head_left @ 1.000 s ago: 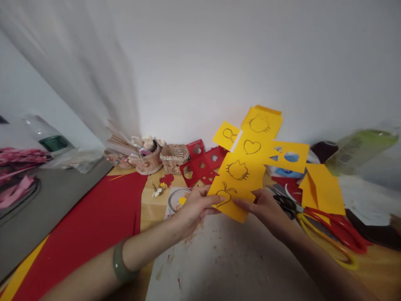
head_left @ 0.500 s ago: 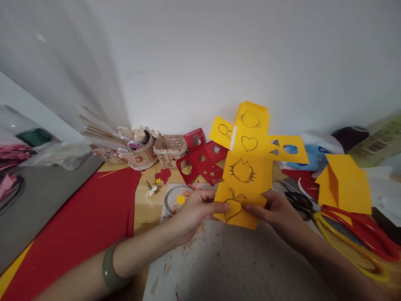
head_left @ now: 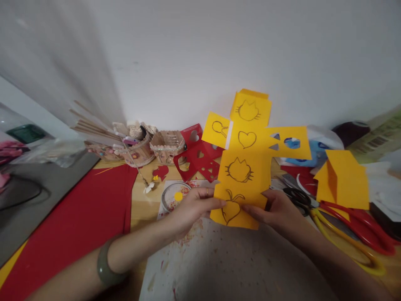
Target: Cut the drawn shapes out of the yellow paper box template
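Observation:
Both my hands hold up a cross-shaped sheet of yellow paper (head_left: 247, 159) by its lowest panel. My left hand (head_left: 191, 207) pinches that panel's left edge, with a ring on one finger and a green bangle on the wrist. My right hand (head_left: 275, 209) pinches its right edge. The panels carry drawn outlines: an apple at the bottom, two cat heads, a heart and a small figure on the left flap. The right flap has cut-out holes. The sheet stands nearly upright in front of the white wall.
A red cut-out sheet (head_left: 200, 161) lies behind the yellow one. Folded yellow paper (head_left: 344, 179), red and yellow scissors (head_left: 351, 234) and black scissors (head_left: 297, 196) lie at the right. Decorated baskets (head_left: 150, 148) with sticks stand at the back; a large red sheet (head_left: 78, 217) covers the left.
The yellow sheet has been raised and turned more upright and square to me. Both hands kept their hold on its bottom panel.

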Demonstrator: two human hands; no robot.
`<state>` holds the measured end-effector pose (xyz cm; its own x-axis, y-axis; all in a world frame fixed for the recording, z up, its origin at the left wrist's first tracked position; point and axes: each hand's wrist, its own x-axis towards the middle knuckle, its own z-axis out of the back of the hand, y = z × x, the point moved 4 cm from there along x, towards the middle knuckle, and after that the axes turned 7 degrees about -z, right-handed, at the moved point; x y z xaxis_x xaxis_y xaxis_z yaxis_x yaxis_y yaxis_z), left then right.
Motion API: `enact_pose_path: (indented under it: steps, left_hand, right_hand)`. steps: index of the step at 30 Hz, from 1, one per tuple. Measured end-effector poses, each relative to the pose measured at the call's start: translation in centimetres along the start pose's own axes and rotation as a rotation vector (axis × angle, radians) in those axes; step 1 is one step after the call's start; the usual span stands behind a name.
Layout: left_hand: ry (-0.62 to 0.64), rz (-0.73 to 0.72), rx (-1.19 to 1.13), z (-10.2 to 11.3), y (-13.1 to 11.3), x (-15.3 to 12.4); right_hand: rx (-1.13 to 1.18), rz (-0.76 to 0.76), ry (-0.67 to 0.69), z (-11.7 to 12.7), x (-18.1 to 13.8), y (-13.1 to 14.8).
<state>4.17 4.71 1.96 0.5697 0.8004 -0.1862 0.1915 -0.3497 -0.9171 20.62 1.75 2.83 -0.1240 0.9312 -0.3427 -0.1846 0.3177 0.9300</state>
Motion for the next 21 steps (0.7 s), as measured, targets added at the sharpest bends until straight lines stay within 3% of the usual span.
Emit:
enact_pose_path:
  steps: [2, 6, 7, 9, 11, 15, 21]
  left_hand:
    - [-0.028, -0.034, 0.034, 0.3, -0.2, 0.1]
    - [-0.100, -0.100, 0.084, 0.6, -0.4, 0.1]
    - [-0.109, -0.114, 0.089, 0.6, -0.4, 0.0]
    - [-0.112, -0.138, 0.092, 0.4, -0.4, -0.1]
    - [-0.109, -0.153, 0.080, 0.1, -0.4, -0.2]
    - [-0.094, -0.168, 0.015, -0.3, -0.2, -0.4]
    - [-0.003, -0.123, -0.051, -0.7, 0.5, -0.4]
  right_hand:
    - [-0.079, 0.086, -0.160, 0.4, -0.2, 0.4]
    - [-0.387, 0.437, -0.851, 1.4, -3.0, 2.0]
    - [-0.460, 0.496, -0.874, 1.0, -3.4, 2.3]
    - [-0.551, 0.513, -0.686, -0.2, -3.4, 2.4]
    - [-0.571, 0.409, -0.509, -1.1, -3.0, 2.0]
    - [-0.436, 0.190, -0.354, -1.6, -2.1, 1.3]
    - [-0.193, 0.045, -0.146, -2.0, -1.7, 1.2]
